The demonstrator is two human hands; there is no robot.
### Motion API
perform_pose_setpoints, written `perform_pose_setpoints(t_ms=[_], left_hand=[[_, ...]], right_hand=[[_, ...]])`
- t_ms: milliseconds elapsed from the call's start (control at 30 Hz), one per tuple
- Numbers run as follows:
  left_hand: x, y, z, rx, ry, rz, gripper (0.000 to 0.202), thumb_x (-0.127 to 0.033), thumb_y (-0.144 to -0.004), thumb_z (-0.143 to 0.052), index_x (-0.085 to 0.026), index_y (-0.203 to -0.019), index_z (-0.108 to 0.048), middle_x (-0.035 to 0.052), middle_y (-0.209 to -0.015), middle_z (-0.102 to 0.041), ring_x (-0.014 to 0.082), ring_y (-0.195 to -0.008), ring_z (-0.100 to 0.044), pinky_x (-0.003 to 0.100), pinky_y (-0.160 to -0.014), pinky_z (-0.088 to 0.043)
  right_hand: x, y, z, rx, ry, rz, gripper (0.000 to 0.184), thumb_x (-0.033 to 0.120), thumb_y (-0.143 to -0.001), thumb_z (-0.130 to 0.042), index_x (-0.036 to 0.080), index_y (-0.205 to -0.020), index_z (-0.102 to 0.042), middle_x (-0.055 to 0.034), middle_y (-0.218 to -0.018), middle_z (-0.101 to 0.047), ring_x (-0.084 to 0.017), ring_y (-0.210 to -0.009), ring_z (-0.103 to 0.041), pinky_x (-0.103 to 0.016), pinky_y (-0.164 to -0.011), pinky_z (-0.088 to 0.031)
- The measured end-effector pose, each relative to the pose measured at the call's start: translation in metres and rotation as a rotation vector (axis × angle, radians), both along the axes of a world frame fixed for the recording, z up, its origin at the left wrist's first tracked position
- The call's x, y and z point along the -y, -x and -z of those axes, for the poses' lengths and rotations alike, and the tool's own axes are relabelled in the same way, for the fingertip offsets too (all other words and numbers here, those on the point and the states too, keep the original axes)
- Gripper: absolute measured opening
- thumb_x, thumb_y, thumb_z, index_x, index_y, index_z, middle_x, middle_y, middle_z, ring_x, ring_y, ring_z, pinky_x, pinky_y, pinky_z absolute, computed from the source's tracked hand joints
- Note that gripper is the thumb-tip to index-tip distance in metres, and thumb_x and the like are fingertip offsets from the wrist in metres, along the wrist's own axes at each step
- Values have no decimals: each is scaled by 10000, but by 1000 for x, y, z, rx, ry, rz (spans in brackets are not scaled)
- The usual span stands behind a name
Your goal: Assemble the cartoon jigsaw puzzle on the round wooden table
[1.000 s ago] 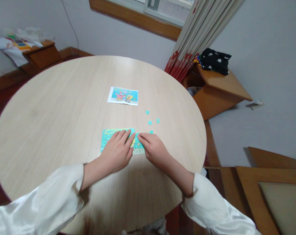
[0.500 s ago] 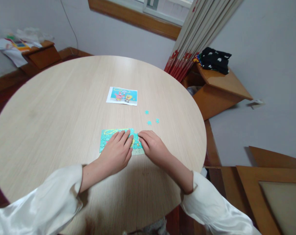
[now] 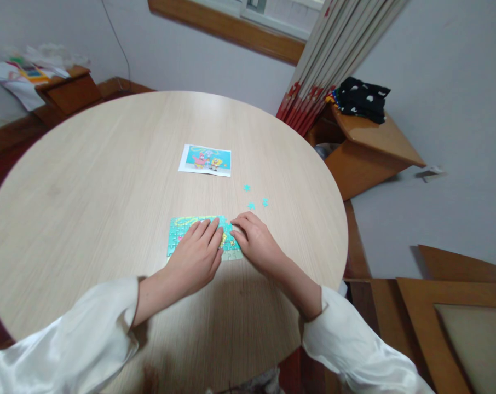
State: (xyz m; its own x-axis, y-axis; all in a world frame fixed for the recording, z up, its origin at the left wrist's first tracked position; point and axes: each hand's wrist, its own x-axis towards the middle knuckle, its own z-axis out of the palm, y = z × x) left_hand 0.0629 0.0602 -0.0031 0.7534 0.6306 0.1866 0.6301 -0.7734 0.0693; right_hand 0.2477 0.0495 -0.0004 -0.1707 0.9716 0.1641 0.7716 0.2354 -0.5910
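Observation:
A partly built turquoise jigsaw puzzle lies on the round pale wooden table near its front edge. My left hand rests flat on the puzzle's middle with fingers stretched out, holding nothing. My right hand is at the puzzle's right end, fingers bent and close together, tips pressed down; what is under them is hidden. Three loose turquoise pieces lie just beyond my right hand. A printed cartoon picture lies farther back.
A low wooden stand with a black spotted cloth is at the right, beside folded curtains. Another wooden stand with papers is at the far left. A cushioned wooden seat is at the lower right.
My right hand slid slightly forward and left along the puzzle's right end, covering a loose piece that lay beside it, and its fingers bent more. My left hand stayed flat.

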Motion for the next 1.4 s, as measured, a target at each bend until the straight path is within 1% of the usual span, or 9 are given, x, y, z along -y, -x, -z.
perform_pose_setpoints(t_ms=[167, 333, 467, 633, 733, 833, 967, 1167, 1400], left_hand=[[-1, 0, -1, -15, 17, 7, 417, -226, -946, -367, -18, -1244, -571, 245, -1311, -585, 367, -1227, -526, 535, -1040, -411], [-1, 0, -1, -4, 23, -3, 408, -219, -939, -374, -39, -1252, -565, 234, -1340, -569, 353, -1230, -525, 528, -1042, -410], [-1, 0, 0, 8, 28, 0, 413, -223, -946, -365, -31, -1251, -565, 243, -1333, -568, 356, -1232, -518, 527, -1044, -402], [-1, 0, 0, -17, 16, 2, 419, -222, -951, -356, -30, -1263, -559, 241, -1339, -561, 356, -1236, -509, 523, -1051, -390], [0, 0, 0, -27, 8, 6, 415, -221, -957, -349, -32, -1257, -565, 238, -1339, -560, 358, -1241, -502, 523, -1057, -387], [1, 0, -1, -23, -7, 14, 408, -220, -956, -362, -53, -1259, -578, 237, -1349, -549, 363, -1240, -501, 532, -1053, -391], [2, 1, 0, 7, -2, 14, 415, -205, -949, -375, -95, -1298, -571, 234, -1367, -534, 363, -1245, -501, 554, -1040, -403], [2, 2, 2, 28, 47, 18, 423, -179, -948, -376, -99, -1314, -573, 244, -1392, -518, 379, -1289, -477, 590, -1051, -384], [2, 2, 1, -14, 27, 19, 439, -178, -947, -375, -106, -1341, -555, 243, -1413, -502, 389, -1283, -482, 589, -1038, -389]], right_hand=[[-5, 2, -6, -3, 76, 43, 110, 145, -871, -586, 168, -963, -642, -84, -976, -649, -198, -962, -602, -366, -867, -486], [-11, 4, -9, 54, 99, 107, 65, 172, -843, -642, 170, -908, -651, -82, -963, -684, -202, -950, -626, -364, -875, -478], [-16, 6, -17, 73, 184, 154, 69, 182, -815, -677, 181, -884, -674, -73, -964, -713, -202, -939, -652, -352, -849, -482], [-22, 9, -26, 18, 301, 207, 60, 176, -778, -710, 185, -835, -698, -53, -858, -741, -185, -824, -678, -321, -769, -488], [-24, 9, -26, -41, 339, 215, 46, 149, -792, -675, 167, -823, -705, -55, -808, -742, -167, -772, -680, -292, -726, -488], [-27, 7, -23, -102, 375, 205, 87, 117, -784, -660, 146, -847, -713, -60, -787, -742, -155, -734, -677, -263, -672, -483], [-31, 6, -25, -117, 388, 179, 103, 104, -771, -662, 140, -846, -725, -51, -743, -732, -145, -699, -662, -242, -626, -459], [-33, 8, -31, -97, 396, 154, 98, 86, -759, -644, 132, -772, -730, -41, -683, -705, -131, -659, -635, -231, -604, -434], [-38, 2, -25, -154, 355, 161, 148, 54, -726, -611, 132, -757, -733, -18, -650, -680, -112, -622, -606, -215, -585, -425]])
